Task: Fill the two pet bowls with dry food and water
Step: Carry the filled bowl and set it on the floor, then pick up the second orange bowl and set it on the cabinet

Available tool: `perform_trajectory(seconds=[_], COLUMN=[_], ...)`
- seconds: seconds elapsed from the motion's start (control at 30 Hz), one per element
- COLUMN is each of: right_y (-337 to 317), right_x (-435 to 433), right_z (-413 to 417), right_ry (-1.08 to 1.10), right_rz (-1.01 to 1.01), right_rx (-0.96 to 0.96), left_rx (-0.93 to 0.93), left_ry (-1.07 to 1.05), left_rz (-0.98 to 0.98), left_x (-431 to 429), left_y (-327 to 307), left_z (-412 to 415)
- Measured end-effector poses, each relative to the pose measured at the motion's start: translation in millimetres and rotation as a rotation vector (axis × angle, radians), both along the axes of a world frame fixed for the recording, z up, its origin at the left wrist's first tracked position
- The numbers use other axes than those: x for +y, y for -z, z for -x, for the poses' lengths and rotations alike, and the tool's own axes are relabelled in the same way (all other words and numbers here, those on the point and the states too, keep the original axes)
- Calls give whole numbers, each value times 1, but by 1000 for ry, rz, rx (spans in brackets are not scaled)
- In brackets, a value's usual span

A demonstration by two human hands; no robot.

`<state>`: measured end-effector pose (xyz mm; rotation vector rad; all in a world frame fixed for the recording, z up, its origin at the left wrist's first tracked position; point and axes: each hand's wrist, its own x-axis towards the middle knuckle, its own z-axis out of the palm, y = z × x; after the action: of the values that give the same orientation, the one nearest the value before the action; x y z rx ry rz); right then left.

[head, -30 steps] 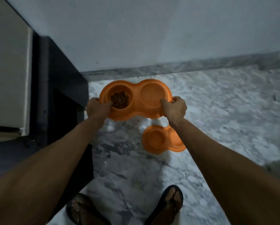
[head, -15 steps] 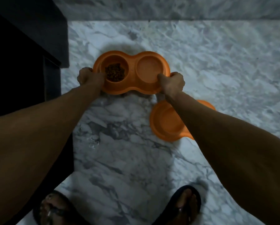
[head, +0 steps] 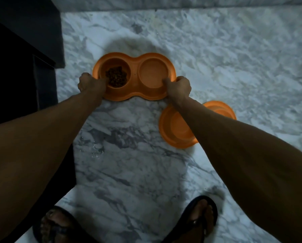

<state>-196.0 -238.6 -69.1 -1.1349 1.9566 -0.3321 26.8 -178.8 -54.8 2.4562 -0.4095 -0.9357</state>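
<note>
Both hands grip the orange double pet bowl (head: 134,77) on the marble floor (head: 234,58): left hand (head: 91,84) fingers closed on its left rim, right hand (head: 180,86) on its right; kibble (head: 116,78) fills the left well

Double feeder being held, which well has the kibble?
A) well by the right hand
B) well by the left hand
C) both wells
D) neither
B: the brown dry food sits only in the well next to the left hand of the orange double bowl; the well by the right hand shows no kibble, and water cannot be made out in it.
</note>
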Motion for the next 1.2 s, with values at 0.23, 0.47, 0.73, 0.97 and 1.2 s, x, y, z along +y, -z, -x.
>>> perform_trajectory(seconds=[0.23,0.47,0.73,0.97,1.2], right_y=[-45,-64,-18,-35,-177], right_x=[0,26,72,90,65], right_z=[56,154,215,218,200], right_ry=[93,79,119,121,145], right_rz=[22,-95,-301,-159,-93], right_rx=[-19,196,144,171,94], left_rx=[-75,201,186,152,71], left_ry=[-75,169,324,276,189], left_rz=[-56,-169,-323,-223,-55], left_x=[16,51,60,77,55], left_y=[-32,-26,-4,-15,-181], left_z=[65,176,231,212,200])
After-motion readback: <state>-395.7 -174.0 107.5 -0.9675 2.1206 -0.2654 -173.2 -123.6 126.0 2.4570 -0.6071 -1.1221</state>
